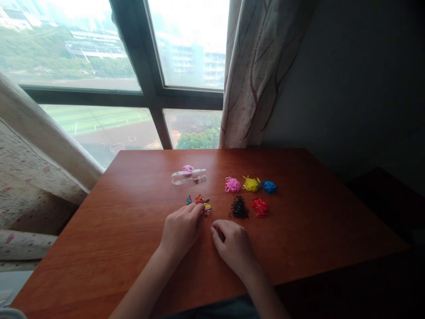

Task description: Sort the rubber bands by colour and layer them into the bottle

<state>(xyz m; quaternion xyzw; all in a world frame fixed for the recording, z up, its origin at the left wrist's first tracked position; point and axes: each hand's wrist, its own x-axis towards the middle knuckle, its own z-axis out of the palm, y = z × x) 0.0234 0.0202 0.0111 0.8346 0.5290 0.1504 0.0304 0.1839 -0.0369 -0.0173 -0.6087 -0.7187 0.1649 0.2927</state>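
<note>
My left hand [182, 228] rests on the wooden table [133, 230] with its fingers curled, their tips touching a small mixed heap of coloured rubber bands [200, 201]. My right hand [232, 244] lies beside it, fingers curled under, a little below a black pile of bands [238, 207]. Sorted piles lie further right: pink [232, 184], yellow [251, 184], blue [269, 187] and red [259, 207]. What either hand grips, if anything, is hidden.
A clear plastic container [188, 176] lies on its side behind the mixed heap, with something pink by it. A window [99, 66] and patterned curtains [255, 75] stand behind the table. A dark wall is at the right.
</note>
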